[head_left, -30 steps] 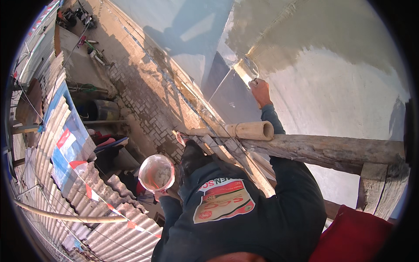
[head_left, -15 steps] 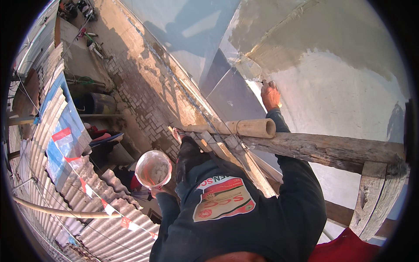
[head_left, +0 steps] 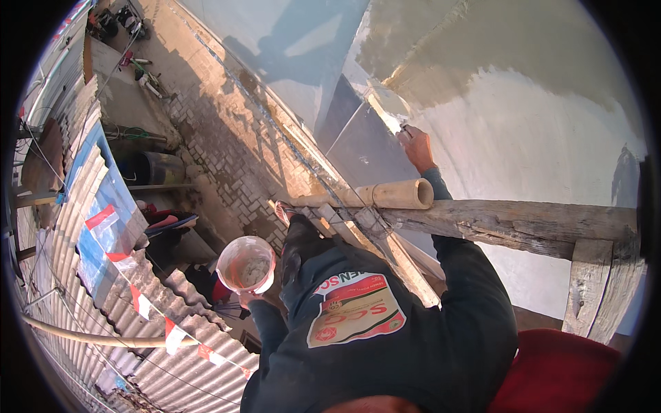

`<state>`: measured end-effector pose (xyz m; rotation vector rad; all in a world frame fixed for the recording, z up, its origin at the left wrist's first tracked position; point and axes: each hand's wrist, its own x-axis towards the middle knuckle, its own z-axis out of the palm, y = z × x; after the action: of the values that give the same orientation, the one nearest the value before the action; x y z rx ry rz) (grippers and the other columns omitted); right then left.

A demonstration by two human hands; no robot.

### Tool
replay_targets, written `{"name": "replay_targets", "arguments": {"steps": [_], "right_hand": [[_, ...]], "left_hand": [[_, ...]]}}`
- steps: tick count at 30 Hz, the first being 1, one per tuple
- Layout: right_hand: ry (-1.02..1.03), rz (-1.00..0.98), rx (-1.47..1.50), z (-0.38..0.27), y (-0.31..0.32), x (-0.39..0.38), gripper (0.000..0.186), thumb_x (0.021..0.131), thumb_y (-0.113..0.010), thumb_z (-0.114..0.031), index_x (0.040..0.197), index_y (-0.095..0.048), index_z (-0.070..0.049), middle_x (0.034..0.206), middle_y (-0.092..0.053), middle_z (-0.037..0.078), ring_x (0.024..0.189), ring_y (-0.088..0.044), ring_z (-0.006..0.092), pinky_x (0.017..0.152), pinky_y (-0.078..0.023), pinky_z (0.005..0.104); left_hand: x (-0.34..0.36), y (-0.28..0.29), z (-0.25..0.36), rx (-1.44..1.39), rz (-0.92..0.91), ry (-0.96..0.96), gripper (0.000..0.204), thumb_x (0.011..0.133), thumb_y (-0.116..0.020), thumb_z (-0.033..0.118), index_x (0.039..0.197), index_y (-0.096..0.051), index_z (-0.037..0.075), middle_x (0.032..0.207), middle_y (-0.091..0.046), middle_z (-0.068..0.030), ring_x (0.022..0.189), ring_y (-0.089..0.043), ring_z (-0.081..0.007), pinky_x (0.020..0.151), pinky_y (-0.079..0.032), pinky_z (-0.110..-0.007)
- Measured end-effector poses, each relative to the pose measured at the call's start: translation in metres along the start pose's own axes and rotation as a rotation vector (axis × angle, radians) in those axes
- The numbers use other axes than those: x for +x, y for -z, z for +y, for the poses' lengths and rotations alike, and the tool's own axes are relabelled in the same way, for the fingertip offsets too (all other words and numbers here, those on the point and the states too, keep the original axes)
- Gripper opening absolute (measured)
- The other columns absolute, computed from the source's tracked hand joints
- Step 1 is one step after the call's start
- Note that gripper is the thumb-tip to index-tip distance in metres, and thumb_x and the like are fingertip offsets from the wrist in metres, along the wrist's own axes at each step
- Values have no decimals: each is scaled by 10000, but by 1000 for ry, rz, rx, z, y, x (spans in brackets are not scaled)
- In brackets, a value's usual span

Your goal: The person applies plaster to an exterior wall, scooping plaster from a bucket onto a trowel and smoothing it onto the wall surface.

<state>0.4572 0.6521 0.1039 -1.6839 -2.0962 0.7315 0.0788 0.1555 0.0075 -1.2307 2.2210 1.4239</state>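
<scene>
The grey wall (head_left: 530,155) fills the far right of the scene, seen from above; a darker, damp-looking coat covers its upper part, with paler surface below. On the left lies a corrugated roof (head_left: 186,358), and beyond it a paved alley (head_left: 220,165) far below. A rough timber beam (head_left: 509,224) crosses on the right, between the person's body and the wall, with a cut bamboo pole (head_left: 396,195) at its left end. Left of the body is a bucket (head_left: 224,268) with some pale mix inside. The left hand (head_left: 249,298) grips its near side. The right hand (head_left: 417,149) reaches past the beam to the wall's corner, fingers curled together, seemingly pinching a small tool (head_left: 403,126), mostly hidden. Judging by this, the step in hand is spreading or smoothing mix along that corner. The next move seems to call for steady, even pressure along the edge, with the bucket held level.
</scene>
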Motion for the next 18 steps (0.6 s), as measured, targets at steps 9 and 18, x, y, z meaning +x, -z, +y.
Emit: {"name": "replay_targets", "arguments": {"steps": [9, 18], "right_hand": [[-554, -375, 1209, -46, 59, -65, 285, 918, -556, -272, 954, -626, 3, 788, -608, 38, 640, -586, 95, 551, -477, 239], [-715, -24, 1348, -75, 106, -210, 402, 960, -499, -352, 1020, -576, 38, 708, -538, 50, 510, -505, 104, 397, -415, 220]], "left_hand": [[1, -44, 57, 208, -333, -797, 382, 924, -494, 233, 1086, -595, -98, 1047, -608, -166, 919, -599, -266, 808, -478, -400], [-187, -52, 215, -239, -1154, -852, 428, 984, -468, 319, 1186, -513, -56, 1124, -552, -133, 1052, -538, -220, 932, -423, -371]]}}
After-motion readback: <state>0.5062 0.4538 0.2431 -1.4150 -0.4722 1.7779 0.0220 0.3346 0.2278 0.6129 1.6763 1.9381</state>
